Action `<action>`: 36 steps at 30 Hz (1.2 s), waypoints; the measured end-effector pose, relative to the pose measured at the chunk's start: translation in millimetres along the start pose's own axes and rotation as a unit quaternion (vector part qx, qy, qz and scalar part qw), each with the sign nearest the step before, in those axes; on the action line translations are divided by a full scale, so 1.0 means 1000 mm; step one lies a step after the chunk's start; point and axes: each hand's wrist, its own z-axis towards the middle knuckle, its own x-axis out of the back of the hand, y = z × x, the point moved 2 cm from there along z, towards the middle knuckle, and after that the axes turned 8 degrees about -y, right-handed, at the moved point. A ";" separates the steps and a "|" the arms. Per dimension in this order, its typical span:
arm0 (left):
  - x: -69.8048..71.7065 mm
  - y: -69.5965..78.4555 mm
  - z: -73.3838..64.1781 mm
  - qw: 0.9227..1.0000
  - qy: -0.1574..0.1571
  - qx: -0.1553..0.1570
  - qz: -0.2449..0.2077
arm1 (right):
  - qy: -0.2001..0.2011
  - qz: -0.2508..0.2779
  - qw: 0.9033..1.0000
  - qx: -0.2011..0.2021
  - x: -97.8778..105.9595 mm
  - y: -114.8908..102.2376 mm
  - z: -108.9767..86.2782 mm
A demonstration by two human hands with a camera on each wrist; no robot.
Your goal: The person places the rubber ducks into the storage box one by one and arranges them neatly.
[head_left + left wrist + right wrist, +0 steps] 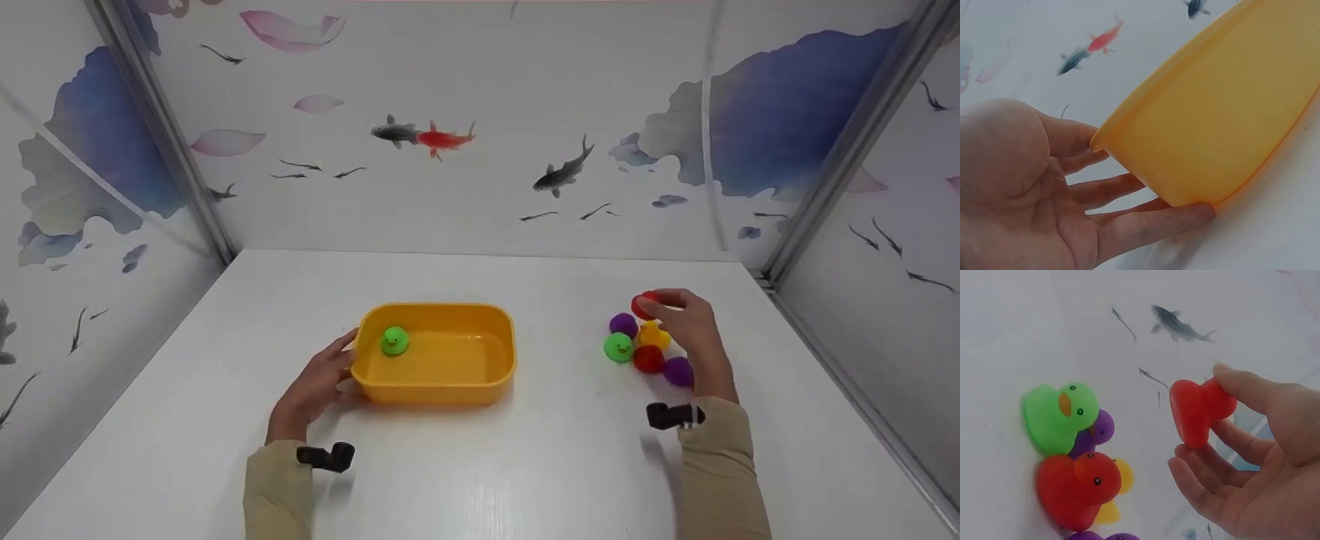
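Note:
My right hand [686, 319] pinches a red rubber duck [1190, 410] between thumb and fingers, raised above a cluster of ducks. In that cluster are a green duck [1061, 416], a second red duck [1072, 489], a yellow duck [660, 337] and purple ducks [622, 325], some partly hidden behind others. A yellow plastic bin [435, 394] stands left of them, holding another green duck [394, 340]. At the bin's left end, my left hand [1033, 185] touches it with fairly straight, spread fingers, the thumb at the rim and one finger low along the side.
The white table [480, 465] lies between panels printed with fish, petals and blue patches. The back panel [480, 210] rises behind the bin, and metal posts mark the back corners. A small black camera [326, 456] is strapped to each wrist.

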 end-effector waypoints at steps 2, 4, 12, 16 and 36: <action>0.000 0.000 0.000 1.000 -0.001 0.001 -0.002 | -0.005 -0.003 1.000 0.000 -0.006 -0.004 0.000; -0.001 0.000 0.000 1.000 -0.001 0.004 -0.005 | -0.010 -0.005 1.000 0.002 -0.011 -0.008 0.000; 0.002 0.001 -0.002 1.000 0.004 0.006 -0.006 | -0.035 -0.016 0.999 0.002 -0.030 -0.029 -0.004; 0.001 0.001 -0.001 1.000 0.002 0.000 -0.003 | -0.045 -0.007 0.999 0.021 -0.042 -0.036 -0.007; 0.001 -0.003 0.002 1.000 0.003 0.003 -0.020 | -0.098 -0.039 0.992 0.063 -0.125 -0.067 -0.003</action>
